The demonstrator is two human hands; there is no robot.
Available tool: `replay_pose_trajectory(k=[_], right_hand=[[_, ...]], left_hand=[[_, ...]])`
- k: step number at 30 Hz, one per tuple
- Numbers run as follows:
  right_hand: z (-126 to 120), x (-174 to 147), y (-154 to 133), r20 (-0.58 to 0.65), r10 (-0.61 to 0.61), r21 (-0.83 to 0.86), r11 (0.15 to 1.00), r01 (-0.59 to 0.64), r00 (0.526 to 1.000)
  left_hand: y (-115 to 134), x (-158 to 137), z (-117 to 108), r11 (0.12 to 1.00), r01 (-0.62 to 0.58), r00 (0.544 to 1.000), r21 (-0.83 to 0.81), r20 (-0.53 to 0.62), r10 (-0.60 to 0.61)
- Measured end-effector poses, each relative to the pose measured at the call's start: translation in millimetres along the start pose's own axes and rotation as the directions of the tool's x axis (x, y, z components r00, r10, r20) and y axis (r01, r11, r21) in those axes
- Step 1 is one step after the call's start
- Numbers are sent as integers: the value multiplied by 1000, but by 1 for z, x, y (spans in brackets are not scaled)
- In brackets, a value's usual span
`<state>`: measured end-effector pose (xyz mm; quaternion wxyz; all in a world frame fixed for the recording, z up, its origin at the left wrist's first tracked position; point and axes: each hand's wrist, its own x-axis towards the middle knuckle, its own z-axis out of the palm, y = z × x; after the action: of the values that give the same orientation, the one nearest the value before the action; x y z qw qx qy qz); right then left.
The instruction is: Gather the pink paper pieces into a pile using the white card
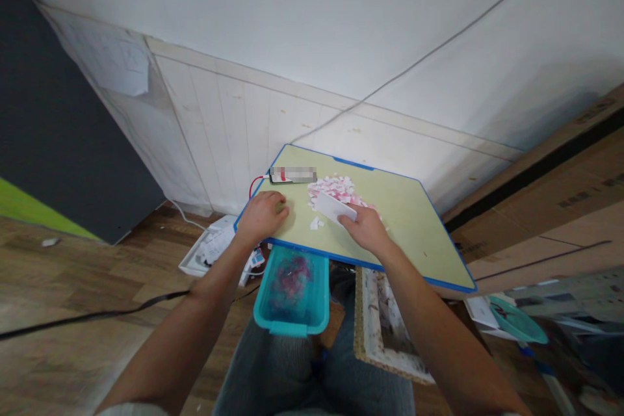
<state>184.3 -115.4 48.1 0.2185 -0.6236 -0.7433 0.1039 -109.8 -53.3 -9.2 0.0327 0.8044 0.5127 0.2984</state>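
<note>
A flat white card [336, 207] is pinched in my right hand [364, 226], its far edge over a heap of small pink and white pieces [336, 188]. The heap lies on a pale yellow tabletop [414, 234] with a blue rim. A few loose white scraps [316, 223] sit nearer to me. My left hand [263, 214] rests near the table's left edge, fingers loosely curled and thumb slightly apart, with nothing visible in it. Just beyond it lies a phone [292, 175] with a red cable.
Below the table's front edge is a teal plastic bin [263, 312] with pinkish contents. A white-lined box [373, 331] stands under my right forearm. A white tray [195, 259] with cables is on the floor at left. Large cardboard boxes [546, 201] lean at right.
</note>
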Motion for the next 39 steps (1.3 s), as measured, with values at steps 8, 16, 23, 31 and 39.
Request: replay_pose_trajectory(k=[8,16,23,31,39], right_hand=[[-2,-2,4,-52,8,24,1000,-7,999],[6,9,-6,-5,18,-41,999,-18,1000],[-26,-16,12,89,46,87,995,-54,995],[-8,-20,-2,39,124,222,966,-129,992],[-7,-24,12,28,151,253,955,-154,988]], left_hand=[[-2,0,2,1000,-2,1000,2,-3,2],[0,0,2,1000,9,1000,-3,4,-8],[0,-1,1,1000,19,1000,-16,5,-18],[0,0,2,1000,11,1000,5,0,-11],[-1,0,2,1000,-16,1000,5,-10,16]])
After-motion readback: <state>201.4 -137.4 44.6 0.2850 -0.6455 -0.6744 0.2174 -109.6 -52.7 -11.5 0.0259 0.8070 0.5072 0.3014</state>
